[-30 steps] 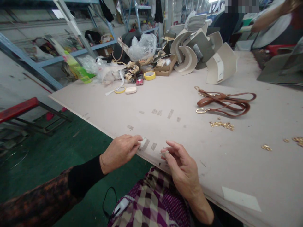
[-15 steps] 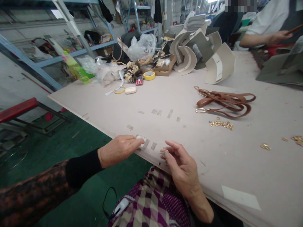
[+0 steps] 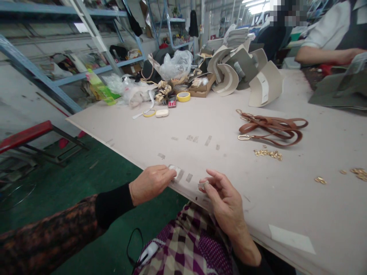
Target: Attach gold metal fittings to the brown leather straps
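A pale desk [image 3: 286, 198] fills the room's middle. Left of the desk lie green floor [image 3: 86, 179], a red bench [image 3: 25, 135] and blue shelving [image 3: 57, 80].

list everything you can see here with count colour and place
brown leather straps with gold clasps: one bundle, table centre right
small gold metal fittings: several, scattered near the straps
yellow tape rolls: two, far table side
cream curved stiff panels: a pile, far end
clear plastic bags: several, far left
pale worktable: one
co-worker's arm: one, top right
small pale tape piece: one, table edge, under left hand
left hand: pinching it
right hand: holding a small pale bit
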The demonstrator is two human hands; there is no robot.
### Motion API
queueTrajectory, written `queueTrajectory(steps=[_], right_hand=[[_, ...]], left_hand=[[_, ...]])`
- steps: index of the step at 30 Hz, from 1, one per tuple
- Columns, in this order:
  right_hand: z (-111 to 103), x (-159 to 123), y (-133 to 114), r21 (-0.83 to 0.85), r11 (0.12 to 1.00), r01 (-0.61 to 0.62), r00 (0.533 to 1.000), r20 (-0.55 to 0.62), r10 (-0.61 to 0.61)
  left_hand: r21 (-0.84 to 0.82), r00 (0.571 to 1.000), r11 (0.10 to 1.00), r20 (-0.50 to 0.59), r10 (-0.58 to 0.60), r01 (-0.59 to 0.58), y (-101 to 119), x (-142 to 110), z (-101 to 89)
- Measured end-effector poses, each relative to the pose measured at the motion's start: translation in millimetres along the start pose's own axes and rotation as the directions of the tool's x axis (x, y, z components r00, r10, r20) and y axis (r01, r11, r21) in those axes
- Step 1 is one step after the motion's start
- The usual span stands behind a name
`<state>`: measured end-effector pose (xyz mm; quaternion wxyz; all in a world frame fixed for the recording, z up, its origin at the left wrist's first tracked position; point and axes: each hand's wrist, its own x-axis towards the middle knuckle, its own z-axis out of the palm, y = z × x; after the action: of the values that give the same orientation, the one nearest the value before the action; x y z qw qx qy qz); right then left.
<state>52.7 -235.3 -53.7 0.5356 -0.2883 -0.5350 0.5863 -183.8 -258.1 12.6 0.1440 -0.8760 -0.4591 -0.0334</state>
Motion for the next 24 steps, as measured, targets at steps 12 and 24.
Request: queueTrajectory(steps=[12,24], right_hand=[[0.8,0.1,0.0,-0.029,0.999,0.021,1.000,-0.006,-0.021],[-5.3,5.8,1.0,0.216,0.976,-0.005,0.988,-0.147,0.038]], left_hand=[[-0.161,0.999,0.986,0.008,-0.048,0.048,-7.7,0.0,-1.9],[0.030,0.999,0.999,0.015,-0.034,0.034,4.7,5.2,-2.3]])
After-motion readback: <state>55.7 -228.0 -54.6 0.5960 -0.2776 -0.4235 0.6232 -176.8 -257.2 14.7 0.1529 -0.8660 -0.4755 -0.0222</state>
